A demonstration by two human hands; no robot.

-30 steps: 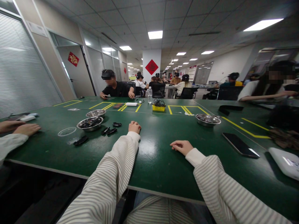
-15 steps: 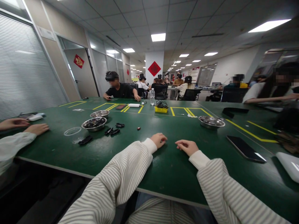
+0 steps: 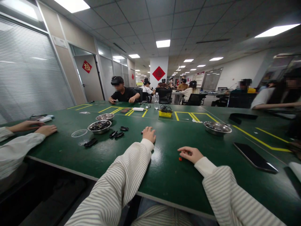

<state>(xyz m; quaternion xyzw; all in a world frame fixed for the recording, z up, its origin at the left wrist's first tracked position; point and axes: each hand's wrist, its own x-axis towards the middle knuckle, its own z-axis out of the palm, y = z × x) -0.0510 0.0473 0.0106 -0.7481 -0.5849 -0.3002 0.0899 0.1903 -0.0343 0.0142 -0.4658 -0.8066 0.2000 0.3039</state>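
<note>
My left hand (image 3: 149, 135) reaches forward over the middle of the table, palm down with its fingers stretched out. A small dark red piece (image 3: 142, 132) shows at the left edge of its fingers; whether they touch it I cannot tell. Nearer the front edge, my right hand (image 3: 191, 153) rests low over the table with its fingers half bent and apart. Just below its fingertips is a small orange-red piece (image 3: 180, 159), apparently lying on the green table (image 3: 164, 179). Several black plastic parts (image 3: 117, 135) lie left of my left hand.
Metal bowls stand on both sides: one with black parts (image 3: 99, 126), another behind it (image 3: 105, 116), a third on the right (image 3: 217, 128). A phone (image 3: 255, 157) lies right. A co-worker's hands (image 3: 47, 129) rest at left. Further back are a yellow box with cables (image 3: 165, 113) and a bottle (image 3: 156, 101).
My left hand has moved forward and left to the dark red piece. My right hand has stayed nearly in place, and an orange-red piece now shows below its fingers. The view has shifted slightly.
</note>
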